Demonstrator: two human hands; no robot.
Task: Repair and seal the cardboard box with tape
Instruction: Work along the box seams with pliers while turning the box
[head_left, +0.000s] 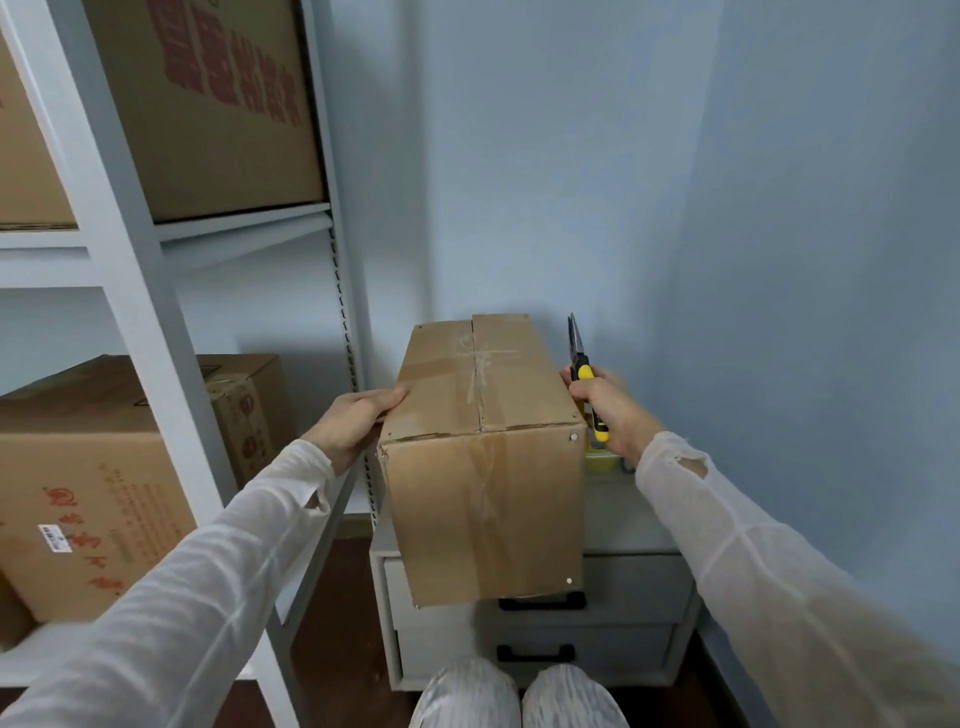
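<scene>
Atop white drawer cabinet: brown taped cardboard box, left hand flat against its side; right hand clenching yellow-handled pointed metal tool.

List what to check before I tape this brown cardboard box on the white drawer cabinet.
1. Brown cardboard box fully on white drawer cabinet: not ok, it juts past the front.
2. Left hand rests on box's left side: ok.
3. Top flaps closed at centre seam: ok.
4. Right hand grips yellow-handled metal tool, tip up, clear of box: ok.
5. Tape roll at hand: cannot tell.
</scene>
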